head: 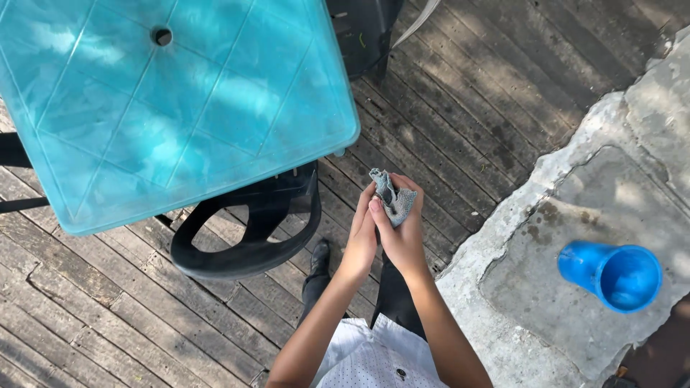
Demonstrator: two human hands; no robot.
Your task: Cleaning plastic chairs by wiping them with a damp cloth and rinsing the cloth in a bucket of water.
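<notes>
- Both hands are together in the middle of the view, working a small crumpled grey-blue cloth (394, 197) between them.
- The right hand (404, 233) has its fingers wrapped around the lower part of the cloth, clamped on it, thumb up along the side.
- The left hand (361, 237) is pressed right against the right one, fingers curled onto the cloth's left edge, so it's pinching it too.
- The cloth sticks up out of the top of the two hands, bunched and folded, held in the air above the weathered grey wooden plank deck (460, 100), not resting on anything.
- At about 10 o'clock from the hands there's a square turquoise plastic table (165, 108) with a round hole in its middle; its near corner is just beside the cloth but not touching it.
- A black plastic chair (248, 230) is tucked under that table, at 9 o'clock from the hands.
- Well apart at 3 to 4 o'clock, a bright blue plastic bucket (611, 273) lies tilted on a rough grey concrete slab (546, 287), open mouth facing the camera.
- Down at 6 o'clock you can see the person's white dotted shirt (374, 359), dark trousers and a black shoe (320, 257).
</notes>
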